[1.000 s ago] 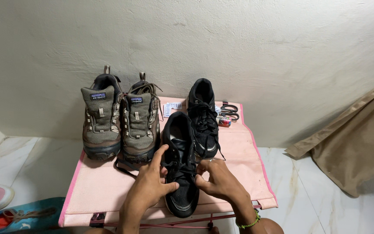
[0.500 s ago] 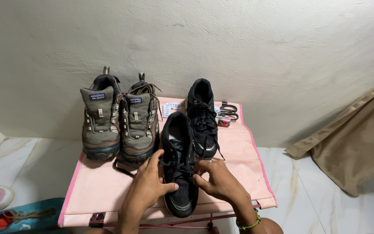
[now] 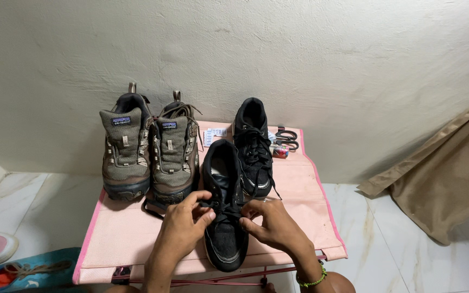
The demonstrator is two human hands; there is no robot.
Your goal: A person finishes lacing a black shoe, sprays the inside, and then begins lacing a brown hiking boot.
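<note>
A hiking boot pair (image 3: 150, 149) is standing at the left on the folding table (image 3: 120, 233). A laced sneaker (image 3: 253, 146) is sitting to their right, scissors (image 3: 287, 139) lying beside it. Nearer, another sneaker (image 3: 225, 211) is lying between the left hand (image 3: 183, 228) and right hand (image 3: 272, 223).

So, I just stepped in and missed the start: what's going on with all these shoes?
A person is working on the laces of a black shoe on a pink table. The left hand and right hand both pinch at the laces near the middle of the shoe. Its mate, the second black shoe, stands behind it, next to a pair of olive hiking shoes. Scissors lie near the back edge.
</note>
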